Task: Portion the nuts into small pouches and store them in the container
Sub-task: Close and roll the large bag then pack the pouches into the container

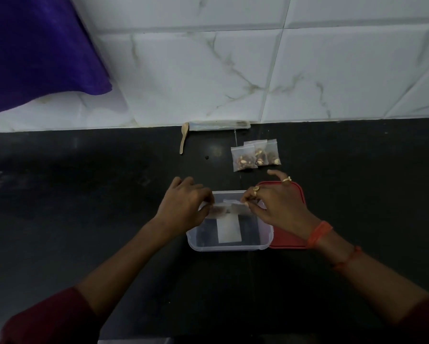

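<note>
A clear plastic container (229, 245) stands on the black counter in front of me, with a white label or paper lying flat inside it. Over its far half, my left hand (184, 204) and my right hand (280, 207) pinch the two ends of a small clear pouch of nuts (227, 209) held sideways. Three filled pouches (255, 155) lie in an overlapping row further back on the counter, to the right of centre.
A red lid (286, 240) lies under my right wrist, beside the container. A small wooden spoon (184, 137) and a long clear packet (219, 125) rest against the white tiled wall. A purple cloth (34, 50) hangs at the upper left.
</note>
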